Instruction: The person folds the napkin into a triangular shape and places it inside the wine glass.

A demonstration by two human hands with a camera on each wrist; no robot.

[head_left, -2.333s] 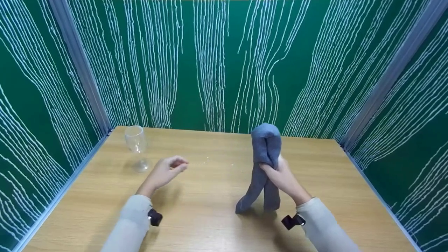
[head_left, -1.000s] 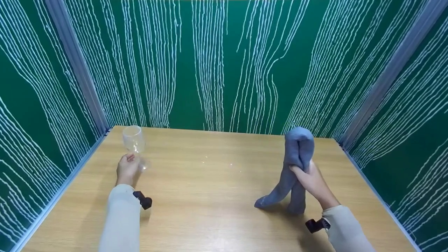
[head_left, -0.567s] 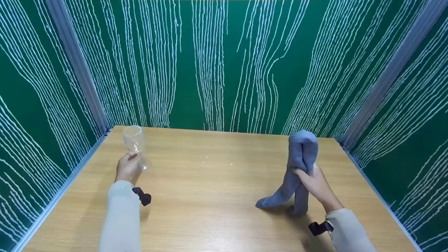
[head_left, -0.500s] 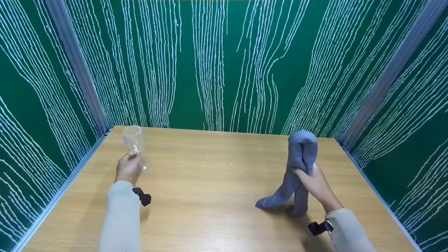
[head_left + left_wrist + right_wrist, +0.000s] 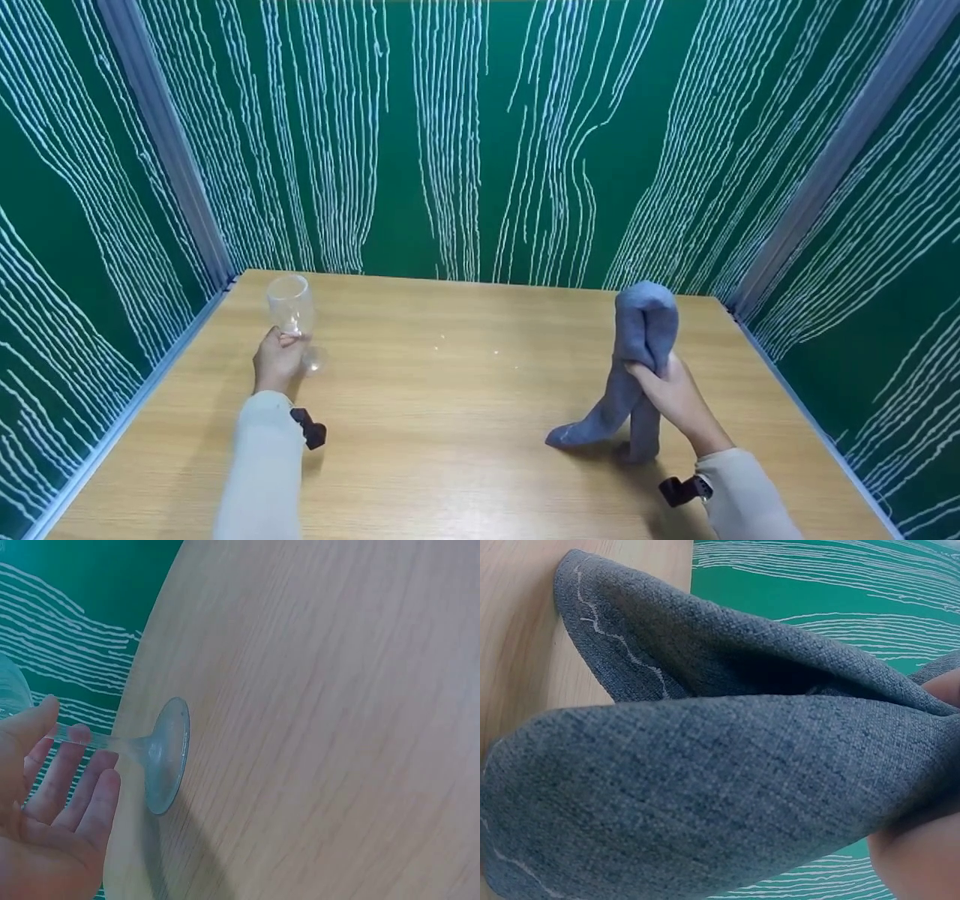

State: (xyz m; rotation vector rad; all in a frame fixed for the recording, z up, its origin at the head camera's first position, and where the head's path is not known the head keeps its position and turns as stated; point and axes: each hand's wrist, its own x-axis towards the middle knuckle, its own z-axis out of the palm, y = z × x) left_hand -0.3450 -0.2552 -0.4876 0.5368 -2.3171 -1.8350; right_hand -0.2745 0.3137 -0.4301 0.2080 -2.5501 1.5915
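Observation:
At the table's left, my left hand (image 5: 276,362) pinches the stem of a clear wine glass (image 5: 289,304) between thumb and fingers. In the left wrist view, the thumb and a fingertip meet at the stem, the other fingers spread loosely below, and the glass's round foot (image 5: 171,757) shows fully. Whether that foot touches the table I cannot tell. On the right, my right hand (image 5: 675,390) grips a grey-blue cloth (image 5: 637,330) around its middle. Its top loops over above the hand, and two ends hang down near the tabletop. White stitching (image 5: 622,649) runs along its edge.
The wooden table (image 5: 450,420) has several tiny white specks (image 5: 496,352) near its middle. Green walls (image 5: 510,150) with white wavy lines stand behind and at both sides. Dark wrist cameras (image 5: 309,427) sit on both sleeves.
My left hand has gone from hovering beside the wine glass to pinching its stem, and the glass has shifted slightly right and nearer. My right hand has carried the cloth to the right.

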